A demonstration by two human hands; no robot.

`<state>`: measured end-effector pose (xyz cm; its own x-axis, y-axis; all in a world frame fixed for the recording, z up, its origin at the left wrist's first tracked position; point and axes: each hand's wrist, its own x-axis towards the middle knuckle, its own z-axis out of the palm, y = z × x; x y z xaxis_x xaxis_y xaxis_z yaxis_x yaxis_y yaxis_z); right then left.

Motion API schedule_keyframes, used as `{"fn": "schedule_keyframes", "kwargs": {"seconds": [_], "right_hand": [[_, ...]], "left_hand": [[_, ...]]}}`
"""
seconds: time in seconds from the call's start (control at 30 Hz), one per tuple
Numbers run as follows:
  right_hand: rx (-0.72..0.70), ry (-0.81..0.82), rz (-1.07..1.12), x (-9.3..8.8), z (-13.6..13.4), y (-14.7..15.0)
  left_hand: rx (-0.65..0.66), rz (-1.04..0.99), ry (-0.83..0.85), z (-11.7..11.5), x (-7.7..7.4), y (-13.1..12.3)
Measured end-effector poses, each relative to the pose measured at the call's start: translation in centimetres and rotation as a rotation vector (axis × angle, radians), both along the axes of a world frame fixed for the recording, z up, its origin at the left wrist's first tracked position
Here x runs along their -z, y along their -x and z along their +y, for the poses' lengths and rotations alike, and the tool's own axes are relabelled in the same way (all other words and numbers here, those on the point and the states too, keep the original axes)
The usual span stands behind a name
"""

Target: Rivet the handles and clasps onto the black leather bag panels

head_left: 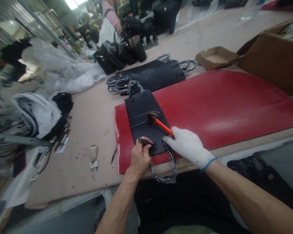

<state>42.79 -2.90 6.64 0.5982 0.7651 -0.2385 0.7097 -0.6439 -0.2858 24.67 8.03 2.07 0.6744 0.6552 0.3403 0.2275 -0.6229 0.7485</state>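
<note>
A flat black bag panel [142, 112] with wrapped handles lies on the red mat [221, 107]. My bare left hand [139, 156] pinches a small dark tool [146, 142] upright against the panel's near edge, beside the lower handle [164, 169]. My right hand [189, 146], in a white glove, grips the orange shaft of a hammer [158, 122]. The hammer head hovers over the middle of the panel.
More black panels with handles [158, 73] lie stacked at the mat's far end. Cardboard boxes [215, 57] stand at the right. White wrapping and cloth [51, 68] pile up on the left. Small rivets and a tool [93, 156] lie on the tabletop. Another person [109, 19] works far off.
</note>
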Motion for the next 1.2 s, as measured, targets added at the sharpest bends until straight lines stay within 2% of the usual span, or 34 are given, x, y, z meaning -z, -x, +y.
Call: {"fn": "schedule_keyframes", "kwargs": {"seconds": [0.2, 0.3, 0.37, 0.47, 0.57, 0.63, 0.77, 0.83, 0.97, 1.03, 1.13, 1.2], "right_hand": [[0.009, -0.041, 0.071, -0.1, -0.1, -0.2], [-0.027, -0.106, 0.147, -1.2, -0.7, -0.6], [-0.057, -0.233, 0.191, -3.2, -1.5, -0.7], [-0.084, -0.475, 0.203, -7.5, -3.3, -0.2], [-0.150, -0.513, 0.126, -10.4, -5.1, 0.6], [-0.216, -0.425, 0.077, -10.6, -5.9, 0.9], [-0.286, -0.236, -0.011, -9.6, -6.6, 0.8], [-0.279, -0.295, -0.005, -10.0, -6.7, 0.9], [-0.220, -0.530, 0.009, -11.1, -6.7, 1.5], [-0.242, -0.456, -0.079, -10.8, -6.5, 1.6], [-0.313, -0.226, -0.195, -10.4, -6.4, 1.5], [-0.309, -0.241, -0.164, -10.7, -6.4, 1.5]], "left_hand": [[0.023, -0.027, -0.044, -0.2, 0.7, -0.1], [0.055, -0.022, -0.087, -0.4, 1.0, -0.2], [0.061, -0.025, -0.094, -0.6, 1.2, -0.2], [0.068, -0.054, -0.041, -0.7, 1.3, -0.3], [0.050, -0.087, 0.021, -0.7, 1.3, -0.5], [0.042, -0.086, 0.030, -0.7, 1.2, -0.6], [0.058, -0.083, 0.017, -0.6, 1.2, -0.7], [0.066, -0.097, 0.015, -0.5, 1.2, -0.7], [0.079, -0.116, 0.024, -0.5, 1.3, -0.7], [0.079, -0.115, 0.016, -0.5, 1.3, -0.7], [0.081, -0.101, -0.024, -0.6, 1.3, -0.7], [0.078, -0.094, -0.037, -0.6, 1.2, -0.7]]}}
